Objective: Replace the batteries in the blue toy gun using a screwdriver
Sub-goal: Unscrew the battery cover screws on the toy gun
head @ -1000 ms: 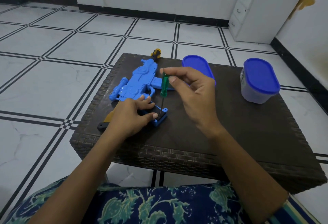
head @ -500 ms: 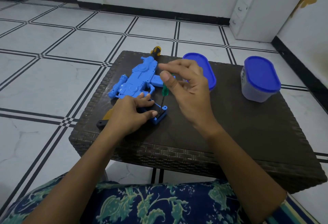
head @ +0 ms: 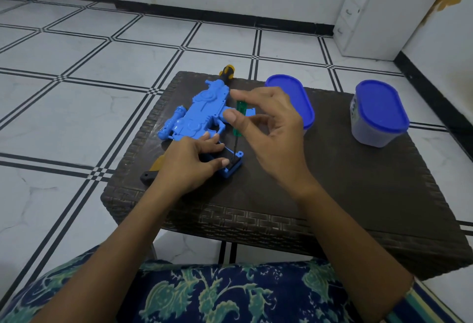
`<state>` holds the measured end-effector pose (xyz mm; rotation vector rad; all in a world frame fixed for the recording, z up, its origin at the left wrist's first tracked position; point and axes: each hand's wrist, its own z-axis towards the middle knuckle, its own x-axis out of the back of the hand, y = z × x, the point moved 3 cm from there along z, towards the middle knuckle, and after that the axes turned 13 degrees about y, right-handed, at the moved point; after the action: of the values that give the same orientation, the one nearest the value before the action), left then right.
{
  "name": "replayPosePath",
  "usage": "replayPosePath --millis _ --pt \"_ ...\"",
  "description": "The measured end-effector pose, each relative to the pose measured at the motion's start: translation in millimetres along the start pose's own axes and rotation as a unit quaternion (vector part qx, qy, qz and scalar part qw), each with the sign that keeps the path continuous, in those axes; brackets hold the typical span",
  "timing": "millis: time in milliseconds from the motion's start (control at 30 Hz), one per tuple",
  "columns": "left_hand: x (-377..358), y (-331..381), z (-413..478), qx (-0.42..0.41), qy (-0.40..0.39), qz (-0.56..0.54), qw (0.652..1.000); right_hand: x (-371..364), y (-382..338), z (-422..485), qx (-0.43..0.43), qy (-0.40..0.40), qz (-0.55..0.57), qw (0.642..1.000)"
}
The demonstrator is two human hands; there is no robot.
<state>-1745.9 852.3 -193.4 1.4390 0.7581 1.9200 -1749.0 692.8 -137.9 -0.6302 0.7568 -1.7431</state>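
Pinching the screwdriver (head: 240,107) upright with right hand (head: 273,130) fingers, tip down beside left fingertips. Holding the blue toy gun (head: 202,111) with curled left hand (head: 189,166) fingers.

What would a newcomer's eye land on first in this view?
The blue toy gun, lying left of centre on the dark table, with the right hand pinching a green-handled screwdriver nearly upright, tip down at the gun's grip. The left hand holds that grip. Two blue-lidded containers stand beyond, one behind the right hand, one far right.
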Motion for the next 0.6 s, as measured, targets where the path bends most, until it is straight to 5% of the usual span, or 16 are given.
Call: replayPosePath --millis 333,600 --pt "-0.6 -0.2 0.9 0.001 -0.001 0.014 1.0 4.1 4.9 2.3 -0.064 0.008 0.048 0.997" --pt "-1.2 0.0 0.6 0.001 0.003 0.011 1.0 2.6 1.6 3.2 -0.024 0.015 0.03 0.999"
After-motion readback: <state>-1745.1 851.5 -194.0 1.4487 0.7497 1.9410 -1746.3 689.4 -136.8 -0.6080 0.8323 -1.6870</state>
